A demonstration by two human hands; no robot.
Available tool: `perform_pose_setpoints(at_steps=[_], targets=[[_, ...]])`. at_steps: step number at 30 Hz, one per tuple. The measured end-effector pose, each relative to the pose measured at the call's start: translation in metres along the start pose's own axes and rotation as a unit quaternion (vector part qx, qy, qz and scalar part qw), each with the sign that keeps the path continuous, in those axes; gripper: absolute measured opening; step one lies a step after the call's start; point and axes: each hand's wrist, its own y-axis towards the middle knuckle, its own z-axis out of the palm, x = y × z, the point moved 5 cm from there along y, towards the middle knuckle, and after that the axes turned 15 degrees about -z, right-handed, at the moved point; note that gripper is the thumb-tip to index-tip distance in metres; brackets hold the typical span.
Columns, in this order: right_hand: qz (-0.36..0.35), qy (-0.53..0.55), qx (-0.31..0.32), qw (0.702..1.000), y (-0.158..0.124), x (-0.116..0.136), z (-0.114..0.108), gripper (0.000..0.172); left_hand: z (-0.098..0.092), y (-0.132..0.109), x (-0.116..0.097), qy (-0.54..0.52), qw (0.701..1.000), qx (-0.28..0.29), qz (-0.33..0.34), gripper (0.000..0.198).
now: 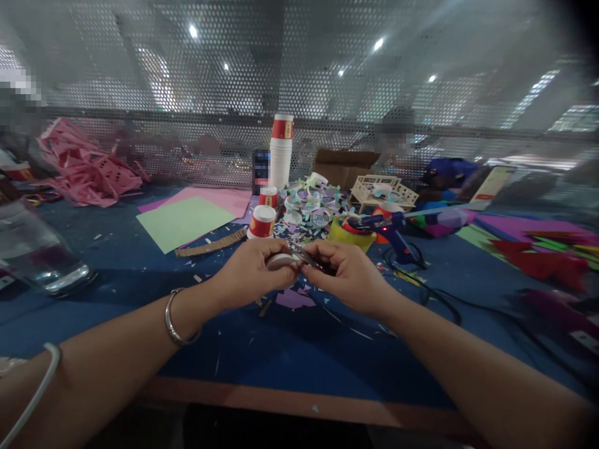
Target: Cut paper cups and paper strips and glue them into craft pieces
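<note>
My left hand [255, 271] is closed round a white curved piece of paper cup [281, 262], pinched between thumb and fingers. In my right hand [349, 274] are what look like dark scissors [311, 257], mostly covered by the fingers. Their metal end points left and meets the white piece, with both hands almost touching above the table. Beyond the left hand stands a red and white paper cup [262, 221]. Past the right hand a blue glue gun [386, 224] rests at a yellow tape roll [349, 234].
A heap of cut cup pieces [311, 202] and a tall cup stack [281, 159] stand behind. Coloured paper [185, 221] and a glass jar [42, 255] lie left. A black cable [440, 296] runs right. Paper scraps [294, 298] litter the blue table [299, 362].
</note>
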Motion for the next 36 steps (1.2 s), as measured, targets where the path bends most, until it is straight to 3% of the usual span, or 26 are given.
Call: perform_pose_setpoints(at_steps=[7,13,17,23,29,36], targets=[[-0.002,-0.001,0.004,1.000,0.0002,0.0006,0.0010,0.009,-0.0032,-0.0036,-0.0058,0.030,0.999,-0.016,0.019,0.010],[-0.013,-0.011,-0.001,1.000,0.0017,0.0025,0.0027,0.006,0.0025,-0.0002,-0.0027,-0.086,0.994,0.050,-0.041,0.009],[-0.008,-0.018,-0.018,1.000,0.0023,-0.0006,0.0028,0.009,0.0032,0.0019,0.0026,-0.129,0.988,0.041,-0.077,0.016],[-0.006,-0.020,-0.025,0.999,0.0025,-0.0024,0.0031,0.008,-0.0024,0.0005,-0.0025,-0.101,0.993,-0.011,-0.062,0.017],[-0.019,-0.016,-0.029,0.999,0.0024,0.0009,0.0017,0.011,-0.0044,-0.0013,-0.0035,-0.018,1.000,-0.003,-0.014,0.014],[-0.012,0.011,-0.039,0.999,0.0017,-0.0047,0.0001,0.011,-0.0027,-0.0037,-0.0060,0.051,0.998,-0.031,0.022,0.009]])
